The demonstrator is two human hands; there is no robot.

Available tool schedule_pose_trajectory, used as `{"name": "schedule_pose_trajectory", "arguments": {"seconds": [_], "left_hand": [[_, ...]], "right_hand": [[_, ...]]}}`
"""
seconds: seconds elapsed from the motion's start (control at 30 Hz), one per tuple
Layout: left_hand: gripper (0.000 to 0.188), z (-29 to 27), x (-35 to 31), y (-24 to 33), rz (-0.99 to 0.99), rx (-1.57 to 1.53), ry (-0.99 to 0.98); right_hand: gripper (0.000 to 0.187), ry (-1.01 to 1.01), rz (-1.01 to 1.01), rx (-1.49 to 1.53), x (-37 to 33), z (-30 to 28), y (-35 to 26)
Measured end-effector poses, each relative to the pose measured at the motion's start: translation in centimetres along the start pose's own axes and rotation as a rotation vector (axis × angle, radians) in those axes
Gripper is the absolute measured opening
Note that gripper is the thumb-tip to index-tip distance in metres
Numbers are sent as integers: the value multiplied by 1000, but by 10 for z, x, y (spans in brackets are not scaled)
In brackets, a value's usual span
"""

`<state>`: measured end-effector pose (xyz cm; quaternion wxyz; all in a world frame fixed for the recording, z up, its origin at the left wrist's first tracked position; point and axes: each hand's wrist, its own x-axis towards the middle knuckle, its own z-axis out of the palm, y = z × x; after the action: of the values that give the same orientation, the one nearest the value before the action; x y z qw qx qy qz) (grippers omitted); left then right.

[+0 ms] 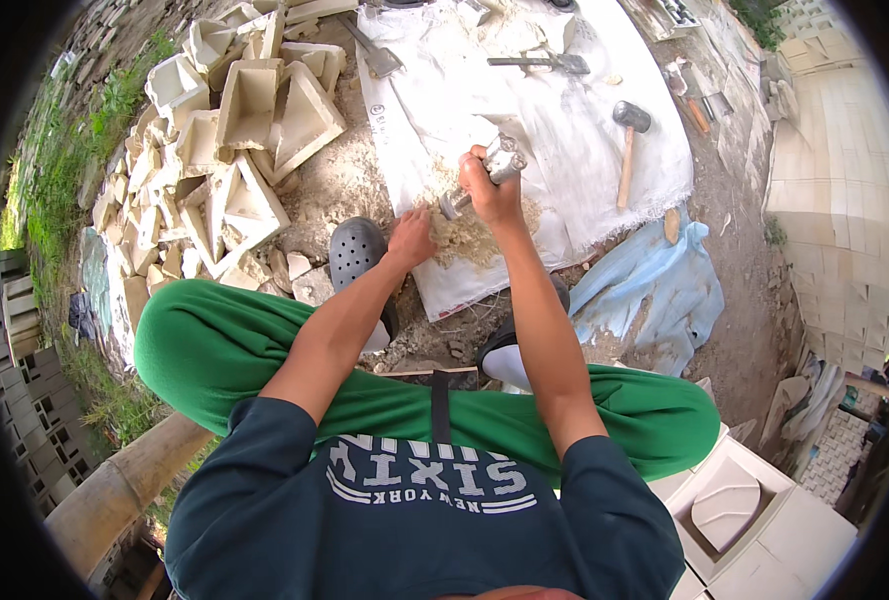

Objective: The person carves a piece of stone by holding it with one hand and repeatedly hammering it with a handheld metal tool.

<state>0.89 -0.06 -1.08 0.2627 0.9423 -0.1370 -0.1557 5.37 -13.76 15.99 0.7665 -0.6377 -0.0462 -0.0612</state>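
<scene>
My right hand is closed around a grey metal tool whose ribbed, knobby end rises above the fist. A flat grey edge, apparently of the same tool, shows beside the fist, low over pale crumbs; its exact kind is unclear. Left of it, my left hand lies low with fingers stretched toward the crumbs, holding nothing visible. Pale powder and crumbs are spread on the white sheet under and around both hands. A larger pale lump lies just beyond the right hand.
Broken cream box-shaped pieces are heaped at left. On the sheet lie a black-headed, wooden-handled mallet and a dark hammer; a flat-bladed tool is at its far left edge. Blue cloth lies right of my feet.
</scene>
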Motion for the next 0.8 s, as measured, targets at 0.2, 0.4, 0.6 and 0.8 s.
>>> {"name": "schedule_pose_trajectory", "arguments": {"seconds": [0.2,0.4,0.6,0.8], "left_hand": [[75,1,11,-5,76,15,-88],[62,-4,8,3,230,107,62],[26,27,12,30,415,196,5],[19,36,16,39,472,427,9]], "right_hand": [[25,116,-98,144,2,-30,-19],[29,246,-125,129,-11,-43,-81],[29,487,-114,38,-60,-40,-94],[31,584,-128,18,-94,-56,-89]]}}
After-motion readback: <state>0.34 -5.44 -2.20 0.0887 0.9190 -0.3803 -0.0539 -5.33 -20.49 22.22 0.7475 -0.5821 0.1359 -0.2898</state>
